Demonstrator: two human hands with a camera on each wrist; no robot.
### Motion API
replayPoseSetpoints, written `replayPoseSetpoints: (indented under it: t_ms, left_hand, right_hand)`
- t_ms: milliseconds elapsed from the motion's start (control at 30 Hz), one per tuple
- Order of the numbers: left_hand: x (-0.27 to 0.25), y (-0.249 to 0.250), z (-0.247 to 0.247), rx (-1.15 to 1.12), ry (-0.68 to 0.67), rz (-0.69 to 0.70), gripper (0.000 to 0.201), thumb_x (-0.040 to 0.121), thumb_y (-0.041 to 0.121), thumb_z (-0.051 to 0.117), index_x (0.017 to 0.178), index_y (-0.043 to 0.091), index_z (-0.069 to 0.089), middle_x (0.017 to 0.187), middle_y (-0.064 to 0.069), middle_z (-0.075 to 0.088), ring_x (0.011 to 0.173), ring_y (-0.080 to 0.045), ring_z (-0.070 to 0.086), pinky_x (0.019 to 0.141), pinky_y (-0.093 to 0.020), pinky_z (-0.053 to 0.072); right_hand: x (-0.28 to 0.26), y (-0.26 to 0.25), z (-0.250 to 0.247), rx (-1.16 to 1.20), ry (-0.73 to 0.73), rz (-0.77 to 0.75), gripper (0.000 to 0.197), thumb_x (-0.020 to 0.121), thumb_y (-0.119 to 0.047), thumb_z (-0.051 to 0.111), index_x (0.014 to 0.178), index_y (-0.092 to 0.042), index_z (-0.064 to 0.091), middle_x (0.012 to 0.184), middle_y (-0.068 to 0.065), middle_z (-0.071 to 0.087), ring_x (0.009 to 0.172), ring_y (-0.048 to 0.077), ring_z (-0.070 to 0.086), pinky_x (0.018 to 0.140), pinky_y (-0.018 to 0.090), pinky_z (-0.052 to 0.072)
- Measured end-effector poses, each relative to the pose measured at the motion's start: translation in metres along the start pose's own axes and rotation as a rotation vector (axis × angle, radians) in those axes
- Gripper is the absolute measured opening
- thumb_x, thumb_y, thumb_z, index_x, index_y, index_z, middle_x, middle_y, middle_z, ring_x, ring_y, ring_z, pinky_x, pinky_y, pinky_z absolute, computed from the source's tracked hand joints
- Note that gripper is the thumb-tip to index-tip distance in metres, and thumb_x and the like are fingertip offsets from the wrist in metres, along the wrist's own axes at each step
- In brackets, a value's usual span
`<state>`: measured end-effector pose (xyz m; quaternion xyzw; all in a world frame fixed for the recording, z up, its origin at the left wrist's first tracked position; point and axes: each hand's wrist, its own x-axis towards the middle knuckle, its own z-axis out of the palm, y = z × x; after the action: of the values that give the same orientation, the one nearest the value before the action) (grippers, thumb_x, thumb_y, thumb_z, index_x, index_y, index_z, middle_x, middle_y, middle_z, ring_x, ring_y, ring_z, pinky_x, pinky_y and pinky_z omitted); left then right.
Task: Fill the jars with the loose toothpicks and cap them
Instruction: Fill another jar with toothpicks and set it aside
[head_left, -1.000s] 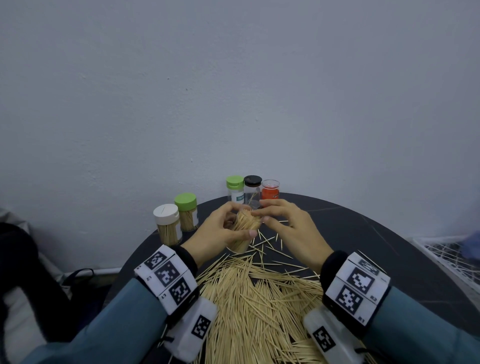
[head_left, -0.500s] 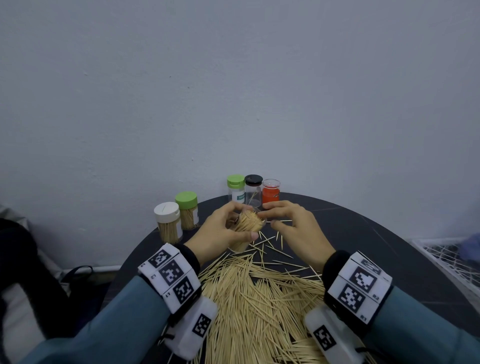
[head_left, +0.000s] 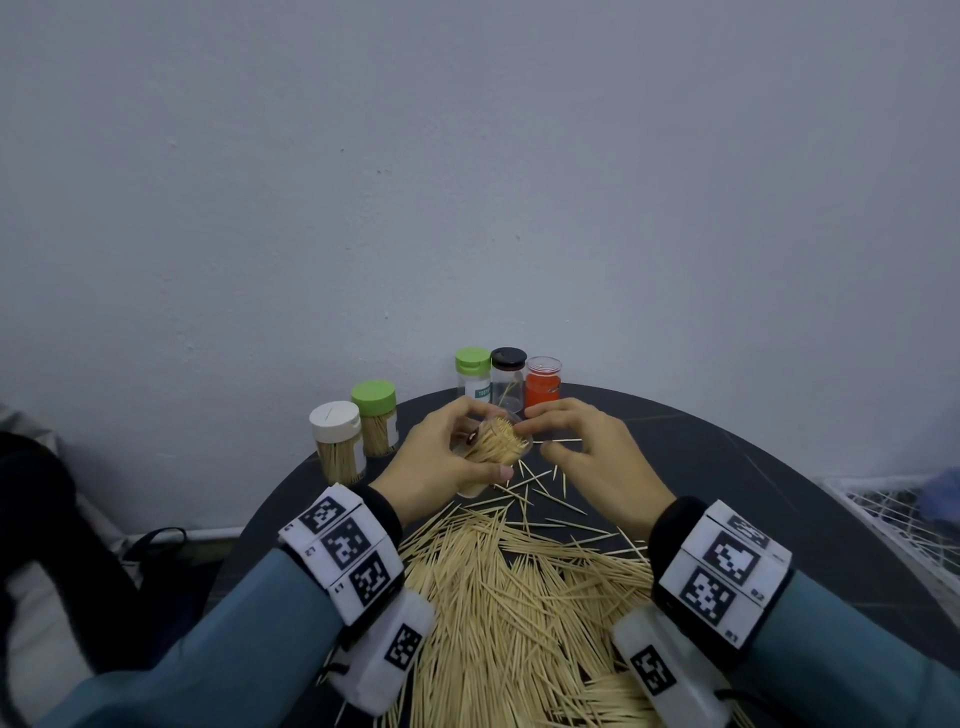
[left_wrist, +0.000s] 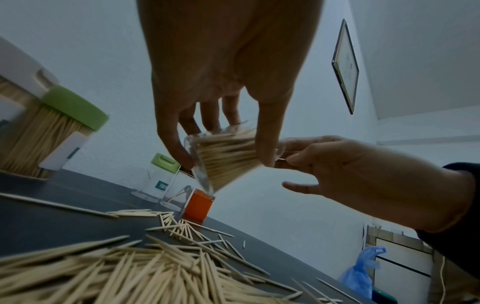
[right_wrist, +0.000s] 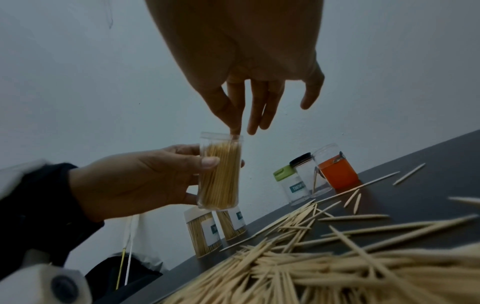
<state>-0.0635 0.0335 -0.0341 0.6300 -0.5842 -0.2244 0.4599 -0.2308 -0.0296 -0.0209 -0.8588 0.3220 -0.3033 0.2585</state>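
- At the far left rim of the round black tabletop (head_left: 727, 467), a clear jar with a white cap (head_left: 336, 441) stands upright, full of toothpicks.
- Just beside it, touching or nearly so, stands a clear jar with a broad green cap (head_left: 375, 415), also full.
- The left hand (head_left: 441, 457) is wrapped around an uncapped clear plastic jar (head_left: 496, 447), thumb on the near side and fingers behind; the jar is lifted off the tabletop, tilted, and packed with toothpicks up to near its rim.
- Behind the hands, at the far edge by the pale wall (head_left: 467, 182), three small jars stand in a row: a clear jar with a narrow green flip cap and a teal label (head_left: 474, 375), a clear jar with a black cap (head_left: 508, 378) holding only a few toothpicks, and a clear-topped jar with an orange body (head_left: 542, 383).
- The right hand (head_left: 597, 457) reaches to the open mouth of the held jar; thumb and forefinger are pinched together at the rim, the other fingers loosely extended. Whether a toothpick sits in the pinch I cannot tell.
- A large pile of loose pale wooden toothpicks (head_left: 519, 597) covers the near tabletop between both wrists, with scattered strays lying beneath the hands.
- At the far right, off the tabletop, a white wire rack (head_left: 893, 519) lies low, and a blue plastic bag (left_wrist: 363, 271) sits below the tabletop's edge.
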Motion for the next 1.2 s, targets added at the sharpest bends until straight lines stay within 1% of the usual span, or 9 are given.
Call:
replayPoseSetpoints:
  t_ms: [67, 133, 200, 433, 600, 733, 867, 1000, 1200]
  left_hand:
    - [0.0, 0.0, -0.001, 0.01, 0.019, -0.002, 0.052, 0.067, 0.013, 0.083, 0.112, 0.025, 0.06, 0.105, 0.004, 0.062, 0.103, -0.012, 0.057, 0.091, -0.029, 0.045]
    - [0.001, 0.0, -0.002, 0.007, 0.038, -0.003, 0.054, 0.066, 0.013, 0.084, 0.113, 0.024, 0.06, 0.105, 0.002, 0.062, 0.104, -0.013, 0.057, 0.092, -0.031, 0.045]
    - [0.002, -0.001, -0.004, 0.002, 0.049, -0.013, 0.054, 0.066, 0.013, 0.084, 0.114, 0.022, 0.06, 0.105, 0.002, 0.062, 0.104, -0.014, 0.056, 0.091, -0.029, 0.044]
    - [0.012, -0.004, -0.015, -0.072, 0.079, -0.053, 0.054, 0.068, 0.011, 0.082, 0.115, 0.018, 0.057, 0.106, 0.002, 0.057, 0.103, -0.012, 0.053, 0.089, -0.026, 0.041]
    - [0.025, -0.011, -0.03, -0.093, 0.134, -0.061, 0.053, 0.068, 0.007, 0.082, 0.114, 0.014, 0.057, 0.093, 0.009, 0.054, 0.087, -0.006, 0.052, 0.072, -0.009, 0.041]
    - [0.037, -0.017, -0.04, -0.095, 0.19, -0.072, 0.052, 0.067, 0.007, 0.083, 0.112, 0.014, 0.058, 0.103, -0.004, 0.058, 0.092, -0.015, 0.055, 0.076, -0.021, 0.043]
    - [0.045, -0.022, -0.044, -0.114, 0.21, -0.087, 0.052, 0.067, 0.007, 0.083, 0.112, 0.015, 0.058, 0.102, -0.005, 0.058, 0.091, -0.015, 0.055, 0.077, -0.022, 0.042]
    - [0.047, -0.023, -0.043, -0.113, 0.205, -0.095, 0.054, 0.067, 0.007, 0.083, 0.114, 0.013, 0.057, 0.098, -0.003, 0.055, 0.091, -0.015, 0.053, 0.08, -0.024, 0.044]
    - [0.044, -0.02, -0.04, -0.103, 0.176, -0.09, 0.051, 0.066, 0.008, 0.083, 0.107, 0.018, 0.054, 0.098, -0.003, 0.056, 0.091, -0.016, 0.054, 0.085, -0.029, 0.044]
  right_hand:
    - [0.0, -0.001, -0.002, 0.047, 0.013, -0.014, 0.034, 0.085, -0.004, 0.053, 0.107, -0.026, 0.068, 0.119, -0.011, 0.058, 0.113, 0.006, 0.05, 0.101, 0.031, 0.04]
    - [0.001, -0.002, -0.006, 0.082, 0.015, -0.008, 0.035, 0.085, -0.001, 0.053, 0.109, -0.023, 0.066, 0.115, -0.009, 0.06, 0.107, 0.004, 0.053, 0.088, 0.007, 0.04]
    - [0.005, 0.0, -0.012, 0.06, -0.046, 0.032, 0.034, 0.088, -0.002, 0.053, 0.116, -0.019, 0.061, 0.117, -0.008, 0.06, 0.107, 0.002, 0.052, 0.08, 0.0, 0.035]
    - [0.046, 0.029, -0.015, -0.456, -0.479, 0.253, 0.048, 0.093, -0.009, 0.048, 0.14, -0.011, 0.035, 0.142, 0.01, 0.043, 0.131, 0.021, 0.04, 0.107, 0.029, 0.033]
    - [0.082, 0.033, 0.009, -0.608, -0.674, 0.211, 0.067, 0.089, 0.008, 0.04, 0.147, -0.019, 0.02, 0.152, 0.007, 0.028, 0.138, 0.023, 0.03, 0.112, 0.031, 0.028]
    - [0.105, 0.024, 0.039, -0.7, -0.758, 0.097, 0.075, 0.087, 0.014, 0.037, 0.149, -0.018, 0.011, 0.157, 0.006, 0.013, 0.143, 0.02, 0.019, 0.113, 0.028, 0.019]
    - [0.116, 0.017, 0.06, -0.802, -0.862, 0.042, 0.079, 0.088, 0.011, 0.039, 0.15, -0.019, -0.002, 0.158, 0.006, 0.002, 0.144, 0.023, 0.015, 0.114, 0.031, 0.019]
    - [0.111, 0.012, 0.064, -0.809, -0.916, -0.015, 0.079, 0.087, 0.014, 0.033, 0.15, -0.026, 0.008, 0.158, 0.006, 0.006, 0.143, 0.024, 0.018, 0.11, 0.029, 0.021]
    - [0.093, 0.02, 0.042, -0.779, -0.886, 0.014, 0.072, 0.087, 0.013, 0.036, 0.148, -0.023, 0.023, 0.151, 0.007, 0.025, 0.138, 0.024, 0.029, 0.109, 0.029, 0.026]
